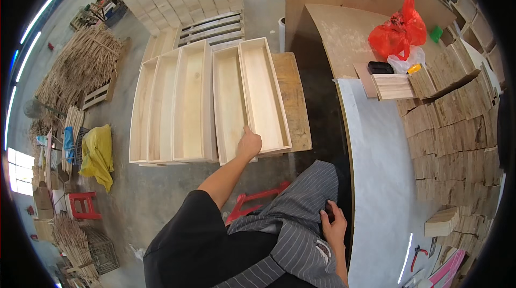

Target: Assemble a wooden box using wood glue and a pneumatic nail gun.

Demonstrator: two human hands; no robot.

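We wear a black top [215, 250] with a loose short sleeve [185, 223] and a grey apron [309, 194] with thin pale stripes. A small light-and-dark patch [324, 250] marks the apron. Our forearms [223, 180] and hands [249, 144] are bare.

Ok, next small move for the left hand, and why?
Probably firm its grip on the near end of the second wooden tray from the right: the left hand is already at that tray's right-hand wall, while the right hand is down by the striped apron, away from the trays.
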